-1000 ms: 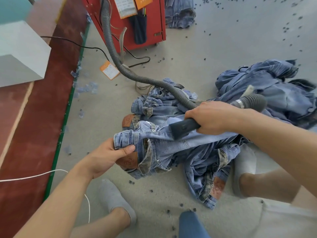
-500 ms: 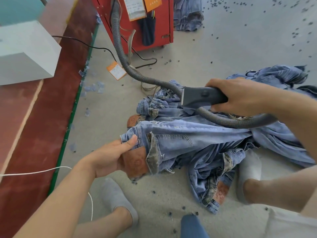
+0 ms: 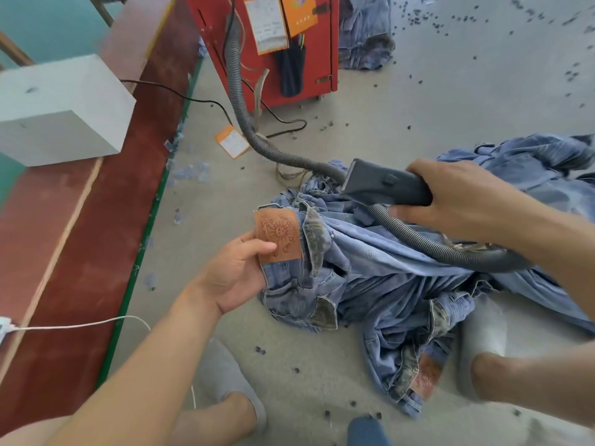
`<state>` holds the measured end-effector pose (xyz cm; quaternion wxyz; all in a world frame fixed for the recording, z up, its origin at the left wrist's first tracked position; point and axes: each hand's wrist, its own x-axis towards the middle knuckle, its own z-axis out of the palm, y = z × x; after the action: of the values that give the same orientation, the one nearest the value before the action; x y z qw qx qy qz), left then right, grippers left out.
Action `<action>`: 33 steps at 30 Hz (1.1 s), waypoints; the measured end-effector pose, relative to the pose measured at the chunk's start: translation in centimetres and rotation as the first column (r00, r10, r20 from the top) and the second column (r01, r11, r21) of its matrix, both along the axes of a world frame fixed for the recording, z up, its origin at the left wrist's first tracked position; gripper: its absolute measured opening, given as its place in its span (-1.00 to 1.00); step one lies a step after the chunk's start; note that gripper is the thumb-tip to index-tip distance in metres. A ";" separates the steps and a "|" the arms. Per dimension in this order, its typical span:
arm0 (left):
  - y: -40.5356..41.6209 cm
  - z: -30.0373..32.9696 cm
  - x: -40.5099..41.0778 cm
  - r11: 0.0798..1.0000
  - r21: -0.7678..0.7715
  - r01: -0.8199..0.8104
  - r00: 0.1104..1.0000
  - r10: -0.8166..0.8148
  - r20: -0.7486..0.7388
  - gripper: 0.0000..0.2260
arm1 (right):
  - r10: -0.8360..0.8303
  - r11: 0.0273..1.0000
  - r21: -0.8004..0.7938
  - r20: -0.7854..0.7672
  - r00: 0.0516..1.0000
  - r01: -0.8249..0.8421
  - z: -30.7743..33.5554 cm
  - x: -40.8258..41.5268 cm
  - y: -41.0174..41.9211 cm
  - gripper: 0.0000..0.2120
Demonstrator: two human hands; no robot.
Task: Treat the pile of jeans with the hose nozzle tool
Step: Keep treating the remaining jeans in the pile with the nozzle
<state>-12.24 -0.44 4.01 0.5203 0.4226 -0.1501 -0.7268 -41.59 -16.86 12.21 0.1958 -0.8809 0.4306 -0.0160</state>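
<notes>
A pile of blue jeans (image 3: 396, 284) lies on the grey floor in front of me. My left hand (image 3: 238, 272) grips the waistband of the top pair, thumb on its brown leather patch (image 3: 280, 236). My right hand (image 3: 457, 197) holds the dark grey hose nozzle (image 3: 383, 186) lifted above the pile, its flat mouth pointing left. The ribbed grey hose (image 3: 257, 140) runs from the red machine, passes behind the nozzle and loops under my right hand across the denim.
A red machine cabinet (image 3: 309, 53) stands at the back with more jeans (image 3: 367, 33) beside it. A red raised strip (image 3: 80, 204) with a white block (image 3: 61, 111) runs along the left. Cables, an orange tag (image 3: 232, 141) and dark bits litter the floor. My feet (image 3: 231, 381) flank the pile.
My right hand has lifted the nozzle off the jeans and up to the right. My left hand has turned the waistband up, so the leather patch now faces me.
</notes>
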 end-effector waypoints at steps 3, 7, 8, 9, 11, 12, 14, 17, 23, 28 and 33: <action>-0.1 0.0 -0.3 0.999 0.028 0.047 0.999 -0.047 -0.007 -0.47 | 0.037 0.999 -0.008 0.051 0.998 -0.037 0.7 -0.1 0.2 -0.66; -0.4 0.6 -0.7 0.995 0.046 0.084 0.996 -0.083 -0.031 -0.42 | 0.092 0.996 0.012 0.085 0.992 -0.093 1.1 -0.3 1.0 -0.71; -0.6 0.7 -0.7 0.996 0.046 0.081 0.997 -0.080 -0.017 -0.43 | 0.094 0.995 0.014 0.082 0.992 -0.096 1.0 -0.3 1.1 -0.71; -0.8 0.7 -0.7 0.997 0.044 0.066 0.998 -0.066 0.004 -0.45 | 0.092 0.995 0.019 0.075 0.993 -0.093 0.9 -0.3 1.2 -0.70; -1.4 0.4 -0.3 0.999 0.051 0.008 0.997 -0.012 0.081 -0.54 | 0.079 0.996 0.033 0.063 0.995 -0.081 0.7 -0.4 1.2 -0.70; -1.7 0.1 0.1 0.998 0.060 -0.031 0.992 0.023 0.123 -0.60 | 0.073 0.997 0.035 0.058 0.996 -0.075 0.7 -0.5 1.1 -0.70; -2.0 -1.0 1.2 0.978 0.116 -0.174 0.962 0.144 0.231 -0.67 | 0.062 0.997 0.032 0.050 0.997 -0.064 0.6 -0.8 1.0 -0.73; -2.0 -3.7 1.3 0.850 0.336 -0.406 0.857 0.226 0.464 -0.67 | 0.073 0.997 0.020 0.005 0.997 -0.073 0.4 -1.2 0.9 -0.75; 0.3 -7.5 -2.6 0.682 0.676 -0.279 0.863 -0.131 0.488 -0.28 | 0.054 0.997 -0.041 -0.071 0.996 -0.058 -1.9 -0.8 1.6 -0.54; -2.4 -6.6 -2.2 0.846 0.532 0.024 0.871 -0.279 0.404 -0.48 | 0.054 0.991 0.114 0.149 0.987 -0.071 -2.7 -0.5 1.0 -0.26; -5.2 -3.6 -1.4 0.920 0.392 -0.015 0.875 -0.179 0.451 -0.77 | 0.195 0.979 -0.060 -0.018 0.981 -0.196 -4.7 1.1 0.9 -0.48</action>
<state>-13.60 -5.63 0.39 0.3421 0.6753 -0.1467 -0.6367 -40.48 -15.99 7.53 0.1666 -0.9247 0.3423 -0.0047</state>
